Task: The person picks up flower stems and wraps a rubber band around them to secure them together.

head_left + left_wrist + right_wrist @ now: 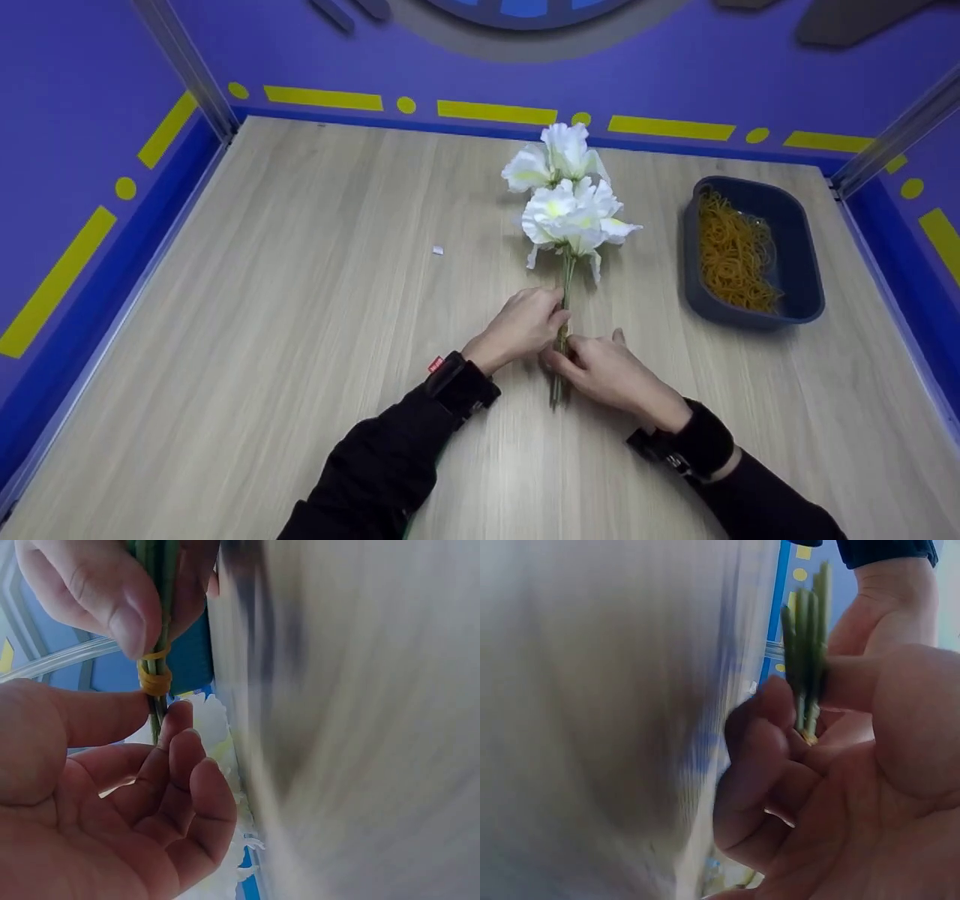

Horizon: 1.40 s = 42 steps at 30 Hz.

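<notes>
A bunch of white artificial flowers [574,214] lies on the table, blooms toward the back wall and green stems [568,281] toward me. My left hand [525,321] pinches the stems between thumb and fingers, nearer the blooms. Closer to the cut ends, my right hand [611,375] pinches the same stems. In the left wrist view a yellow rubber band [155,679] is wound several times round the stems, between the two hands. The right wrist view shows the stem ends [806,637] sticking out past the right thumb; most of the band is hidden there.
A dark grey bin [806,255] holding many yellow rubber bands [731,255] stands at the right of the table. A small whitish scrap [438,250] lies left of the flowers. Blue-purple walls [480,82] enclose the table at the back and sides.
</notes>
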Tool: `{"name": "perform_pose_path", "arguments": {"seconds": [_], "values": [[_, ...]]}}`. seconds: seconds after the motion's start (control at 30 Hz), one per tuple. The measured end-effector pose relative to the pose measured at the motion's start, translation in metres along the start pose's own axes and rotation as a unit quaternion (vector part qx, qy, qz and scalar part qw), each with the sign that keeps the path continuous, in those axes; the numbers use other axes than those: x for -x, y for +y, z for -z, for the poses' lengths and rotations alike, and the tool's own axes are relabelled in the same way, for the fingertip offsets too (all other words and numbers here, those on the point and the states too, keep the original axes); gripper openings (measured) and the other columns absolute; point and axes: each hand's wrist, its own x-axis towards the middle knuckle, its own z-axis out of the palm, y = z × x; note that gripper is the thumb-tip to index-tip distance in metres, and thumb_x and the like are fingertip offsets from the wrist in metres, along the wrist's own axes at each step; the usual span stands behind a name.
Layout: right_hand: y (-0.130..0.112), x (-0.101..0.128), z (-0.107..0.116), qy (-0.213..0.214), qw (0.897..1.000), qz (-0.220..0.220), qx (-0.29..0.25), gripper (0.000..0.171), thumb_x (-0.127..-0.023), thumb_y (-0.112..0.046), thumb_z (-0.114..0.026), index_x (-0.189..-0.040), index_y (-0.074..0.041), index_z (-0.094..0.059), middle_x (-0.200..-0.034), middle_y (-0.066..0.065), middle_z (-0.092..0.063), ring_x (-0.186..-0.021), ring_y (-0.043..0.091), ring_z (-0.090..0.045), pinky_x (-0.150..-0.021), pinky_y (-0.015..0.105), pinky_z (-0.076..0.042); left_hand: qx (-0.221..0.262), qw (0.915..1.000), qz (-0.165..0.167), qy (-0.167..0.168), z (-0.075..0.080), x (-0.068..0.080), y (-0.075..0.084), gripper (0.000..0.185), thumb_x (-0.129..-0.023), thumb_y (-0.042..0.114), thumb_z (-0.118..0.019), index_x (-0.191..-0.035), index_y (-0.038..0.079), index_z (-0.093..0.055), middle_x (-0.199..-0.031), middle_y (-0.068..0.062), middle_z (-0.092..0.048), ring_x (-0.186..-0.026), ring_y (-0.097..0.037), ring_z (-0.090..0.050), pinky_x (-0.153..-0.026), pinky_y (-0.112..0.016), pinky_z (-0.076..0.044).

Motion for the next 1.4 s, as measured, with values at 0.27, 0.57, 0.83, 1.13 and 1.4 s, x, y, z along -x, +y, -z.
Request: {"name": "perform_pose_path", "arguments": {"seconds": [0.27, 0.57, 0.83, 1.13, 1.4], "values": [[-0.0002, 0.0007, 0.0008, -0.03, 0.999, -0.009, 0.016, 0.04, -0.101, -0.042, -0.058, -0.071, -0.016, -0.052, -0.061, -0.008, -0.05, -0.064, 0.017, -0.061, -0.101, 0.085, -0.016, 0.004, 0.9995, 0.019, -0.025, -0.0032, 0.0007, -0.0017, 0.024, -0.101, 0.013, -0.059, -0.079, 0.01, -0.05, -0.069, 0.004, -0.043, -0.064, -0.014, -0.045, -0.059, -0.026, -0.035], [-0.0007, 0.0021, 0.0022, -0.031, 0.999, -0.003, 0.037, 0.042, -0.101, -0.045, -0.058, -0.07, -0.017, -0.052, -0.059, -0.01, -0.049, -0.06, 0.013, -0.056, -0.102, 0.084, -0.02, 0.007, 0.9994, 0.017, -0.028, -0.0049, 0.0007, -0.0029, 0.025, -0.101, 0.012, -0.058, -0.078, 0.011, -0.049, -0.067, 0.004, -0.041, -0.064, -0.014, -0.045, -0.059, -0.027, -0.036], [-0.0001, 0.0028, 0.0044, -0.044, 0.998, -0.007, 0.044, 0.041, -0.101, -0.046, -0.057, -0.072, -0.018, -0.053, -0.059, -0.01, -0.049, -0.058, 0.01, -0.053, -0.104, 0.081, -0.021, 0.008, 0.9993, 0.023, -0.028, -0.0046, 0.0008, -0.0023, 0.025, -0.1, 0.012, -0.06, -0.078, 0.011, -0.05, -0.067, 0.005, -0.041, -0.064, -0.014, -0.046, -0.058, -0.027, -0.036], [0.0003, 0.0032, 0.0063, -0.054, 0.997, -0.003, 0.047, 0.039, -0.102, -0.044, -0.057, -0.074, -0.017, -0.054, -0.062, -0.008, -0.051, -0.064, 0.016, -0.06, -0.104, 0.081, -0.021, 0.005, 0.9984, 0.04, -0.039, -0.004, -0.0001, -0.002, 0.009, -0.101, 0.015, -0.059, -0.096, 0.008, -0.06, -0.072, 0.004, -0.048, -0.067, -0.014, -0.051, -0.061, -0.028, -0.043], [0.0009, 0.005, 0.0085, -0.057, 0.997, 0.005, 0.046, 0.037, -0.102, -0.042, -0.057, -0.074, -0.018, -0.053, -0.061, -0.009, -0.049, -0.064, 0.013, -0.059, -0.105, 0.079, -0.023, -0.005, 0.9986, 0.041, -0.034, -0.0038, -0.0005, -0.0022, 0.013, -0.1, 0.014, -0.06, -0.11, 0.006, -0.06, -0.075, 0.003, -0.052, -0.072, -0.017, -0.055, -0.07, -0.035, -0.05]]}}
